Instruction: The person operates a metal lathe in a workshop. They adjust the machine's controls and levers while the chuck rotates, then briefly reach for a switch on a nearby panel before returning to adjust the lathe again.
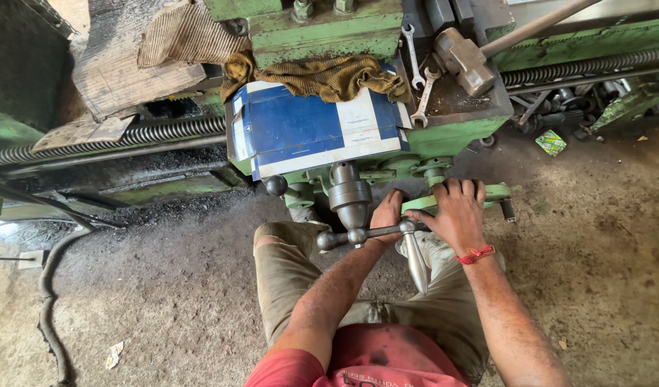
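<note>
Your right hand (457, 212) closes over the green handwheel (487, 193) at frame centre, and your left hand (387, 211) grips the same rim beside the steel lever (365, 233), both braced to turn it.

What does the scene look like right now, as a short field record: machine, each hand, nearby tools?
machine: green metal lathe carriage, blue-and-white cardboard sheet over its front
left hand: left hand by the grey steel crossbar handle, grip unclear
right hand: right hand shut on the green handwheel rim
on top: mustard knitted rag, two steel open-end spanners, steel sledgehammer head
floor: dusty concrete floor, black hose
</note>
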